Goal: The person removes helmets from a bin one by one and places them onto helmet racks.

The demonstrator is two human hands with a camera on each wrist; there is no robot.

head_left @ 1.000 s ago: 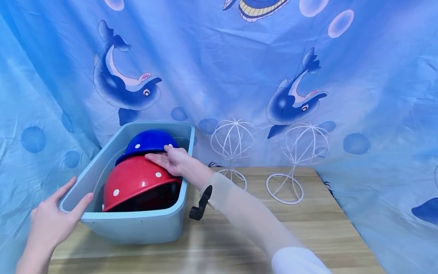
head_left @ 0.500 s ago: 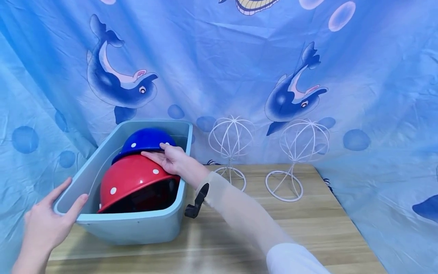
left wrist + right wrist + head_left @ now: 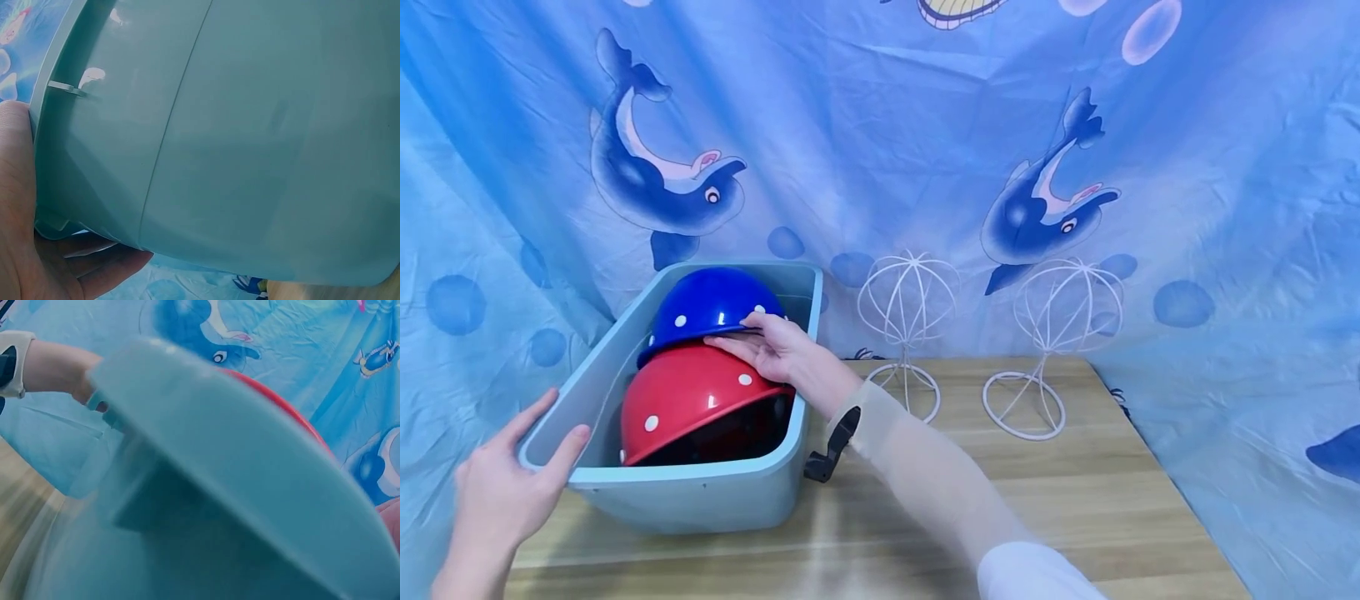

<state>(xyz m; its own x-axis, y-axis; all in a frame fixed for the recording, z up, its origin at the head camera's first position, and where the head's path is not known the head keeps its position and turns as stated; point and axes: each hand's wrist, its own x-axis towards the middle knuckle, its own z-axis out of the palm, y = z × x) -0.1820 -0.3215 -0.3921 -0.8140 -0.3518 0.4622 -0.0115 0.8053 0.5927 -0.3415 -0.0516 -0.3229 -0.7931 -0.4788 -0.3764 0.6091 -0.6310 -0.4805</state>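
A light blue-green plastic bin point(image 3: 692, 475) stands on the table's left side. My left hand point(image 3: 505, 487) grips its near left corner, thumb over the rim and fingers outside; the left wrist view shows this hand point(image 3: 56, 250) beside the bin's outer wall point(image 3: 250, 156). Inside lie a blue helmet point(image 3: 715, 296) with white dots and, nearer me, a red helmet point(image 3: 692, 396) tilted with its dark hollow facing forward. My right hand point(image 3: 778, 350) pinches the blue helmet's brim, thumb on top and fingers beneath, above the red one. The bin's rim hides most of it in the right wrist view.
Two white wire stands with round cage tops, one left point(image 3: 908, 308) and one right point(image 3: 1063, 321), stand right of the bin on the wooden table point(image 3: 1000, 500). A blue curtain point(image 3: 880, 150) printed with dolphins hangs close behind.
The blue helmet has risen a little and shifted left in the bin, held by my right hand. My left hand keeps its grip on the rim. The head view has shifted slightly.
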